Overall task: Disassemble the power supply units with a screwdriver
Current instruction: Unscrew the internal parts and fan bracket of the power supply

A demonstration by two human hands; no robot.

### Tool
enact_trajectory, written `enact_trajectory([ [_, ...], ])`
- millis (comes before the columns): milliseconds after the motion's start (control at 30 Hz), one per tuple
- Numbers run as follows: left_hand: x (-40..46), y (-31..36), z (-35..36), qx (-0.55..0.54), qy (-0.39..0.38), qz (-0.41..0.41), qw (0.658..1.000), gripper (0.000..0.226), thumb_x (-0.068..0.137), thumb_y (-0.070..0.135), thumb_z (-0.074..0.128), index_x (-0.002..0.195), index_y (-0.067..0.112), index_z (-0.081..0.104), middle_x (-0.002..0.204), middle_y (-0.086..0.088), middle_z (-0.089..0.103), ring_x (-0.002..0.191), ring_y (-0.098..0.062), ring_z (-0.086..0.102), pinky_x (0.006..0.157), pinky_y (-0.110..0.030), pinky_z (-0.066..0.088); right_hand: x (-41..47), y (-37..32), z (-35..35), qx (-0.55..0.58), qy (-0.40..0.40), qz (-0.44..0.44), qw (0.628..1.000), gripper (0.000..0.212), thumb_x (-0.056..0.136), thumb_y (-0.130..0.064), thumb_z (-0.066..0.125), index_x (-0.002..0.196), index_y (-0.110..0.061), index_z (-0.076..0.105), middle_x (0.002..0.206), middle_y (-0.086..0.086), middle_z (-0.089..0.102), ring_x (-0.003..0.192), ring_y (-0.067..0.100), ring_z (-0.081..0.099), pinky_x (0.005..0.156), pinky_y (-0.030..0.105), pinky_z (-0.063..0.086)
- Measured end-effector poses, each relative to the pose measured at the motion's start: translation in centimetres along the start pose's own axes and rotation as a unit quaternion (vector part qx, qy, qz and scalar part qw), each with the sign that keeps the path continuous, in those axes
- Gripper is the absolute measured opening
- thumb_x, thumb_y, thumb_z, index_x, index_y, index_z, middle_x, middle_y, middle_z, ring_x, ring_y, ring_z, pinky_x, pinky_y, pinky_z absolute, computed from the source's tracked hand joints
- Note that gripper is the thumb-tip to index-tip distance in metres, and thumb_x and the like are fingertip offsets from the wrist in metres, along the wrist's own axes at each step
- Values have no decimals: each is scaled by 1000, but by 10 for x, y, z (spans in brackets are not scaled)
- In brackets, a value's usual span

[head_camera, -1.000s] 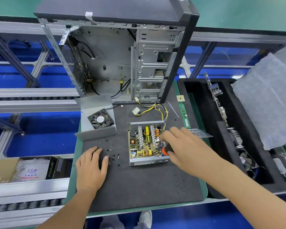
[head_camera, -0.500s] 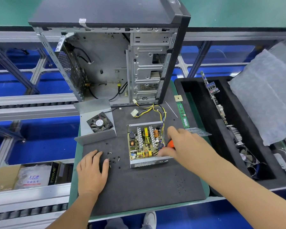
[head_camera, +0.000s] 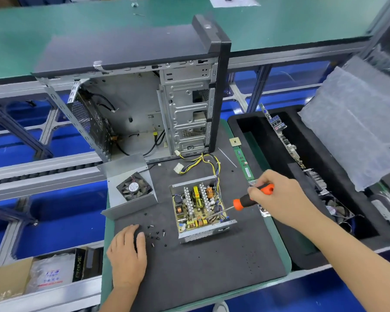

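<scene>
PSU (head_camera: 200, 207) sits open at centre frame on the mat (head_camera: 207, 271), its board exposed. Right hand (head_camera: 277, 199), the nearer one, grips the screwdriver (head_camera: 245, 202), whose shaft slants down-left with the tip over the board's lower right corner. Left hand (head_camera: 126, 253) rests flat at lower left beside loose screws (head_camera: 157, 235).

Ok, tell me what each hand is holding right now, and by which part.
The right hand grips the screwdriver by the rear of its orange-and-black handle. The left hand holds nothing; it rests flat on the mat.
</scene>
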State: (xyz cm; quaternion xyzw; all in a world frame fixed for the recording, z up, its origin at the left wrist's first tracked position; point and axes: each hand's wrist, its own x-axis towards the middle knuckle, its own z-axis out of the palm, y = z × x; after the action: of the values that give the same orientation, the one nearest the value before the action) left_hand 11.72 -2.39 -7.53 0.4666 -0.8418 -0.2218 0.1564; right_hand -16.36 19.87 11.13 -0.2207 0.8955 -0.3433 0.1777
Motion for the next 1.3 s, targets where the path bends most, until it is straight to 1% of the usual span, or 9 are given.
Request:
enact_trajectory([
  [167, 7, 41, -9, -145, 29, 58, 987, 32, 97, 42, 35, 107, 32, 64, 104, 17, 63, 105, -12, 53, 93, -31, 36, 2, 12, -8, 39, 14, 30, 999, 18, 79, -35, 72, 75, -23, 60, 64, 0, 68, 44, 7, 46, 43, 13, 38],
  [267, 9, 82, -12, -187, -72, 132, 971, 15, 100, 41, 46, 103, 45, 61, 105, 28, 62, 103, 4, 55, 86, -11, 38, 3, 16, -11, 55, 18, 27, 998, 22, 75, -38, 76, 74, -23, 60, 56, -5, 63, 41, 7, 44, 39, 14, 37],
  [400, 13, 122, -13, -188, -273, 175, 927, 22, 96, 50, 48, 92, 42, 68, 89, 20, 67, 80, -2, 60, 70, -16, 45, 2, 18, -9, 35, -12, 10, 999, 26, 71, -42, 77, 74, -25, 58, 59, -2, 64, 45, 12, 50, 43, 19, 42],
  [500, 12, 130, -12, -202, -313, 143, 917, 24, 97, 47, 50, 88, 34, 69, 77, 3, 63, 65, -4, 47, 63, -21, 38, 1, 15, -4, -19, -34, -10, 999, 26, 73, -42, 76, 74, -27, 54, 62, -4, 60, 45, 7, 46, 45, 21, 42],
  [633, 15, 130, -15, -202, -355, 83, 909, 19, 99, 41, 54, 90, 36, 70, 95, 7, 70, 76, -11, 56, 71, -23, 42, 2, 9, -2, -94, -61, -45, 993, 28, 79, -41, 72, 79, -25, 49, 64, -3, 57, 55, 14, 48, 60, 37, 50],
  [767, 22, 134, -18, -177, -413, 65, 891, 16, 99, 38, 57, 90, 44, 68, 93, 28, 66, 82, 8, 57, 73, -11, 40, 4, 0, 1, -169, -59, -85, 980, 30, 83, -43, 68, 86, -25, 45, 72, -2, 55, 65, 17, 51, 61, 33, 48],
  [967, 28, 131, -15, -176, -474, 50, 862, 16, 101, 38, 55, 88, 42, 63, 106, 29, 65, 105, 0, 58, 89, -22, 42, 8, -1, 6, -100, -57, -104, 988, 33, 79, -39, 72, 74, -30, 41, 56, -6, 51, 54, 12, 47, 56, 34, 48],
  [1100, 34, 133, -12, -186, -515, 27, 836, 24, 102, 32, 54, 83, 44, 61, 124, 32, 61, 112, 18, 53, 93, -15, 40, 9, 5, 13, -106, -46, -119, 986, 34, 77, -38, 74, 73, -31, 41, 58, -4, 52, 54, 11, 48, 51, 26, 43],
  [1300, 48, 140, -4, -133, -570, 34, 810, 23, 86, 47, 42, 103, 44, 59, 126, 21, 58, 114, -1, 52, 89, -21, 38, 9, 16, 18, -102, -47, -116, 987, 32, 75, -41, 72, 73, -31, 42, 61, -2, 51, 53, 10, 47, 49, 21, 38],
])
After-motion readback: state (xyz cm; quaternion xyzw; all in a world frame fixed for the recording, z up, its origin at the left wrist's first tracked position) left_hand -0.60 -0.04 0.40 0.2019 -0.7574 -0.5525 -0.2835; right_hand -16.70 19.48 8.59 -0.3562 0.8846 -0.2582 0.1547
